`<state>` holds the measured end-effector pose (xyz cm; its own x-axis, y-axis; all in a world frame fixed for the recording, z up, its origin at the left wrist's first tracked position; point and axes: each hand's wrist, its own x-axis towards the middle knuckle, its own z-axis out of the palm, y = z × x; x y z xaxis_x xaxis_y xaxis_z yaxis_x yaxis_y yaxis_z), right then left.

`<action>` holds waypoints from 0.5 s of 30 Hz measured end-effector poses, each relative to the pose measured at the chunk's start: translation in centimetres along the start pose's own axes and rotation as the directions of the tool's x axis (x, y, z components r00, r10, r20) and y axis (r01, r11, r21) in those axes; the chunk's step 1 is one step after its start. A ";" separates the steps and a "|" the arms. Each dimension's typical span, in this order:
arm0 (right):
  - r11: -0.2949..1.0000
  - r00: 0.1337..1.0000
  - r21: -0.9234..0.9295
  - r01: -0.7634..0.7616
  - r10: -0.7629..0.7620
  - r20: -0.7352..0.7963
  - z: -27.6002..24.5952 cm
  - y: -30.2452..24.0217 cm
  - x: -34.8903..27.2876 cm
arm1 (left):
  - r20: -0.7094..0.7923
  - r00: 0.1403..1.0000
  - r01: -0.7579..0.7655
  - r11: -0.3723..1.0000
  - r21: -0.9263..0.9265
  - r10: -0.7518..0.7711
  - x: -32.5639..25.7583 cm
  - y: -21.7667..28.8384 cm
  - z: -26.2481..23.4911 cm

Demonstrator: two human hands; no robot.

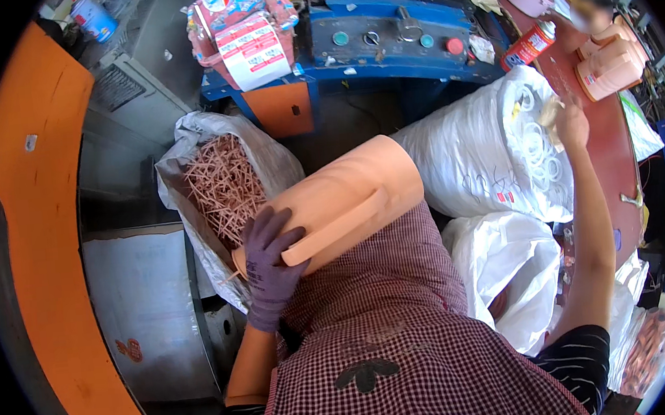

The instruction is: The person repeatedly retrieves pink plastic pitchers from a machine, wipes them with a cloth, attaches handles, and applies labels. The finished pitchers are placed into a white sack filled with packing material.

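Note:
A peach-coloured plastic jug with a long side handle lies tilted across my lap. My left hand, in a purple glove, is closed round its lower end, fingers spread over the body beside the handle. Beyond that end, a white sack holds many thin pinkish plastic sprue scraps. Reaching out to the right, my bare right hand is closed at the table edge beside a large bag with white plastic rings at its mouth. A small tan thing shows by its fingers, too blurred to name.
A blue machine panel with buttons stands ahead, beside a pink basket holding a label sheet. On the red table are a red spray can and more peach jugs. An orange panel rises at left.

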<state>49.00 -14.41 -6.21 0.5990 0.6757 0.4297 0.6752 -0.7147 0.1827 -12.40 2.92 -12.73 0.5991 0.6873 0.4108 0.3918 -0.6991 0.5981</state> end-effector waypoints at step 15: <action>0.202 0.564 0.559 0.804 -0.556 -0.610 -7.2 -49.4 5.9 | -0.108 0.979 0.156 0.973 -0.168 -0.175 -0.8 -2.7 -1.1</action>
<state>16.10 23.61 -6.29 -0.3006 0.6685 0.6803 0.8587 0.5001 -0.1120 -14.69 4.50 -13.92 0.4425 0.8164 0.3710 0.3575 -0.5400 0.7619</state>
